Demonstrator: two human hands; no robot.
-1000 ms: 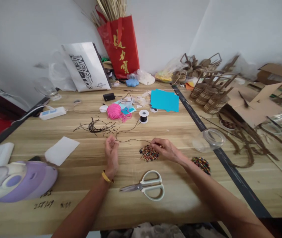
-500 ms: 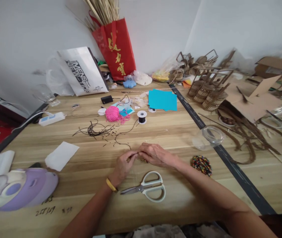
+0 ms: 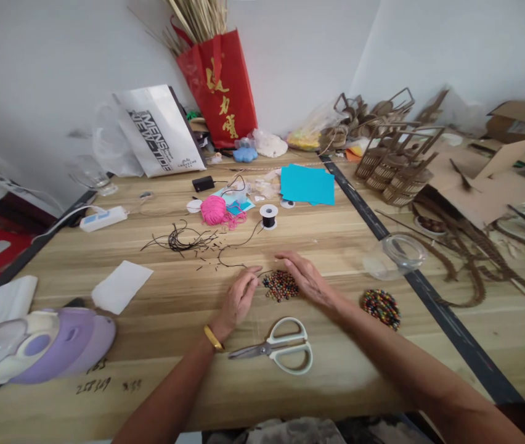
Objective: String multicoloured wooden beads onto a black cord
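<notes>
My left hand (image 3: 238, 297) pinches a thin black cord (image 3: 235, 265), and a short end of the cord pokes out toward the beads. The cord runs back in a loose curve to a white spool wound with black cord (image 3: 268, 217). Between my hands lies a small pile of multicoloured beads (image 3: 281, 286). At the right side of this pile, my right hand (image 3: 307, 279) has its fingers stretched out, with nothing seen in them. White-handled scissors (image 3: 272, 348) lie on the table in front of the beads. A coiled bead string (image 3: 381, 308) sits beside my right forearm.
Cut black cords (image 3: 179, 239) and small snippets lie left of the spool, with pink yarn (image 3: 214, 210) behind. Blue sheets (image 3: 307, 185) and a clear plastic container (image 3: 394, 256) are farther right. A purple-and-white device (image 3: 59, 342) and white paper (image 3: 122, 287) stand left.
My hands came together over the beads, then parted again. The cord passed from my right hand's fingers to my left hand's. My right hand's fingers have opened, and the bead pile shows again.
</notes>
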